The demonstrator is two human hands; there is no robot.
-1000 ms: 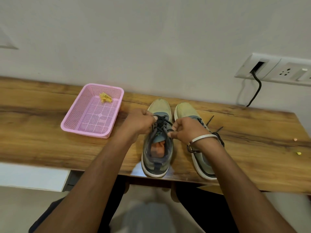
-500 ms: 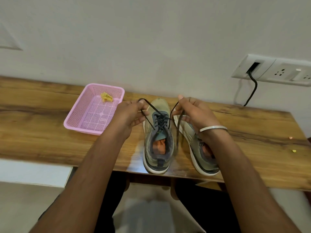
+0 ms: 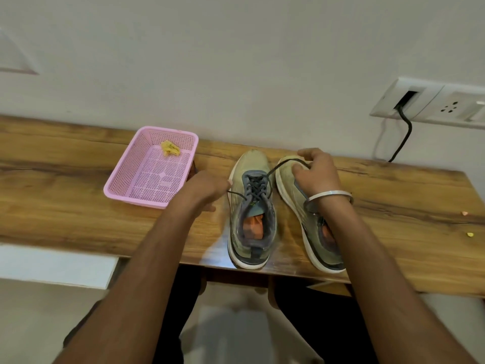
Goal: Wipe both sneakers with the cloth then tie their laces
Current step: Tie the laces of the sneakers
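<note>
The wooden table (image 3: 78,206) runs along the white wall, and the person stands at its near edge with both arms reaching over it. A pink basket (image 3: 126,190) sits toward the left side of the table, set at a slight angle, with a small crumpled yellow cloth (image 3: 170,148) lying in its far corner.

Two olive-green sneakers stand side by side near the middle, toes pointing at the wall and heels at the table's near edge. The left sneaker (image 3: 253,243) has its dark lace (image 3: 256,183) pulled out to both sides. The right sneaker (image 3: 291,185) is partly hidden under the right forearm.

The left hand (image 3: 202,187) is just left of the left sneaker, its fingers curled around one end of the lace, which runs taut from the eyelets. The right hand (image 3: 315,174) hovers over the toe of the right sneaker, fingers pinching the other end, drawn up and across to the right. A silver bangle (image 3: 331,195) circles the right wrist.

A wall socket (image 3: 430,106) with a black cable (image 3: 404,137) plugged in sits on the wall at the right.
</note>
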